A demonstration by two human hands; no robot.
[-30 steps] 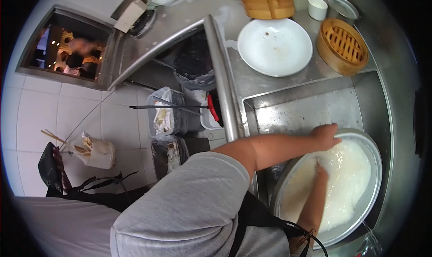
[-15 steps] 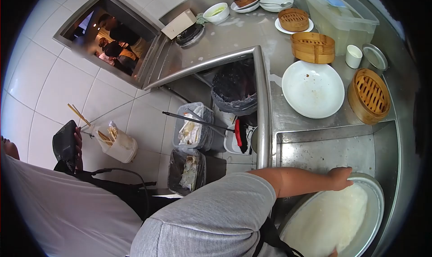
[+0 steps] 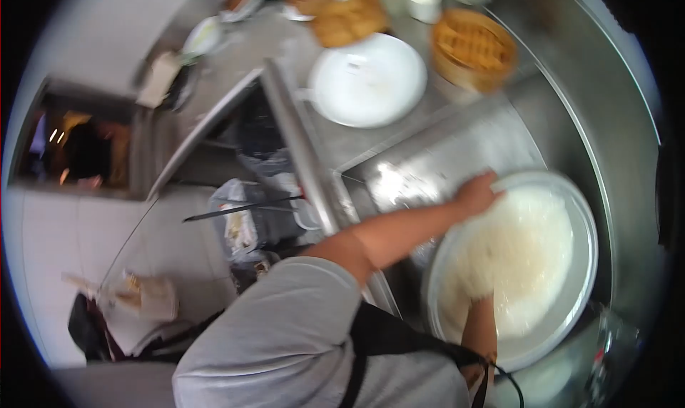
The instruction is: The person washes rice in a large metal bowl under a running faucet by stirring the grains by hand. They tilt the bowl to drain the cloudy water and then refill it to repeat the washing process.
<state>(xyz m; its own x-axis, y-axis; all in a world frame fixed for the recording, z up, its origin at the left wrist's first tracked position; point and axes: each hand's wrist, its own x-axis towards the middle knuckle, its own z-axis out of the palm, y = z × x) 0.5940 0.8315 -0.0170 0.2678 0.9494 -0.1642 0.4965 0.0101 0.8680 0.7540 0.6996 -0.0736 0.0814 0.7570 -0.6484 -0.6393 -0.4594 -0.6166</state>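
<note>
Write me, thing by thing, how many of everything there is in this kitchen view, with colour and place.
basin: one, grey, in the sink
cloudy liquid: one pool, whitish, inside the basin
sink: one, steel grey, right
counter: one, steel grey, top
plate: one, white, above the sink
steamer baskets: four seen, brown, top
cup: one, white, top
bowl: one, white, upper left
tub: one, clear, beneath the counter
rod: one, black, across the tub
bucket: one, whitish, lower left
Others: too blurred
sleeve: one, grey, lower middle
left hand: one, bare, at the basin's rim
right hand: one, bare, mostly hidden in the liquid
</note>
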